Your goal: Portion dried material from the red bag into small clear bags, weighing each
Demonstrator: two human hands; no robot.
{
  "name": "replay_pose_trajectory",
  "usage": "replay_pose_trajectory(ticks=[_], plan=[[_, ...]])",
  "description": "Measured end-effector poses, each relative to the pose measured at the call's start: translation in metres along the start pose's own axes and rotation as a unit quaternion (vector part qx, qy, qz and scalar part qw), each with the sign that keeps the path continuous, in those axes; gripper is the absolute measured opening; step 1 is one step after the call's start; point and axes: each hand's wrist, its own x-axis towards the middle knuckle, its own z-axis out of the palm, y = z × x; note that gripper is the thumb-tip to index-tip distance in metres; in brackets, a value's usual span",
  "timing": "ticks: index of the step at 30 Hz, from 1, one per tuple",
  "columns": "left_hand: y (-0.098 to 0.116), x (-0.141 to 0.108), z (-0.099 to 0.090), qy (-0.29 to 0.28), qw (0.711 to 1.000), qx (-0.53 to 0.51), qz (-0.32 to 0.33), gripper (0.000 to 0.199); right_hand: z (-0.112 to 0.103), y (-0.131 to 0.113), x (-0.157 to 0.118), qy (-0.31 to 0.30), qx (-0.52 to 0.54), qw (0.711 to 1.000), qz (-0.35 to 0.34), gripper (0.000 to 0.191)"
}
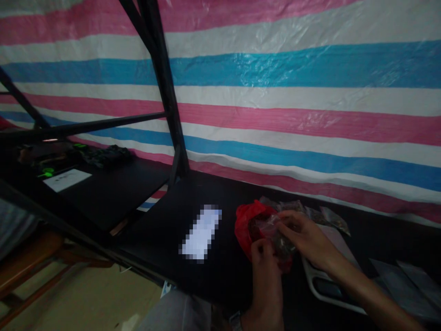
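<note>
A small clear plastic bag (285,243) with dark contents is between my two hands, at the mouth of a red plastic bag (244,219). My right hand (303,232) pinches the clear bag's upper right side. The fingers of my left hand (264,257) are curled closed at its lower left edge, in front of the red bag. What fills the red bag is too dark to make out. Right beside my right hand, partly under the forearm, lies a white digital scale (315,280).
Several filled clear bags (336,220) lie behind the scale. Flat clear bags (401,282) lie at the right. A pixelated white rectangle (202,233) is on the black table (220,280). A black metal frame post (168,101) rises at left before a striped plastic sheet (303,69).
</note>
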Motion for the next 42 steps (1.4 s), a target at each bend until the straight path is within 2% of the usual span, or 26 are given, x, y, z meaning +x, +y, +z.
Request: replay_pose_trajectory(ticks=[3, 7, 12, 20, 24, 27, 29, 31, 33, 35, 36, 37, 39, 42], plan=[[-0.012, 0.006, 0.004, -0.025, 0.999, -0.019, -0.012, 0.033, 0.004, 0.001, 0.003, -0.036, -0.041, 0.998, 0.016, 0.044], [-0.018, 0.002, 0.001, -0.067, 0.997, -0.024, -0.002, 0.040, 0.011, -0.004, -0.007, -0.066, -0.068, 0.995, 0.021, 0.046], [-0.010, -0.010, 0.000, -0.062, 0.998, -0.002, -0.018, 0.040, 0.013, -0.011, -0.017, -0.076, -0.060, 0.995, 0.016, 0.040], [0.001, -0.021, 0.000, -0.060, 0.998, 0.034, 0.004, 0.057, 0.012, -0.007, -0.021, -0.080, -0.026, 0.996, 0.034, 0.048], [0.009, -0.024, 0.002, -0.053, 0.998, 0.001, 0.038, 0.053, 0.003, -0.011, -0.024, -0.093, 0.021, 0.995, 0.002, 0.047], [0.014, -0.031, 0.001, -0.109, 0.988, -0.015, 0.107, 0.045, -0.011, -0.015, -0.026, -0.116, 0.047, 0.992, 0.002, 0.050], [0.015, -0.038, -0.001, -0.147, 0.977, 0.022, 0.156, 0.039, -0.018, -0.014, -0.023, -0.116, 0.059, 0.991, 0.010, 0.052], [0.015, -0.046, -0.004, -0.154, 0.967, 0.068, 0.190, 0.030, -0.016, -0.009, -0.012, -0.094, 0.059, 0.994, 0.008, 0.053], [0.013, -0.051, -0.008, -0.146, 0.958, 0.111, 0.220, 0.022, -0.005, -0.001, 0.003, -0.081, 0.004, 0.996, -0.021, 0.048], [0.011, -0.051, -0.010, -0.121, 0.950, 0.153, 0.245, 0.019, 0.009, 0.008, 0.019, -0.096, -0.128, 0.981, -0.108, 0.028], [0.011, -0.050, -0.012, -0.107, 0.947, 0.171, 0.252, 0.018, 0.016, 0.012, 0.026, -0.109, -0.199, 0.963, -0.146, 0.028], [0.010, -0.048, -0.013, -0.092, 0.945, 0.186, 0.253, 0.016, 0.021, 0.015, 0.031, -0.110, -0.250, 0.948, -0.165, 0.038], [0.010, -0.042, -0.016, -0.063, 0.948, 0.194, 0.247, 0.014, 0.027, 0.017, 0.038, -0.107, -0.292, 0.935, -0.173, 0.053], [0.013, -0.031, -0.024, -0.019, 0.956, 0.175, 0.233, 0.014, 0.026, 0.015, 0.039, -0.091, -0.312, 0.932, -0.160, 0.047]])
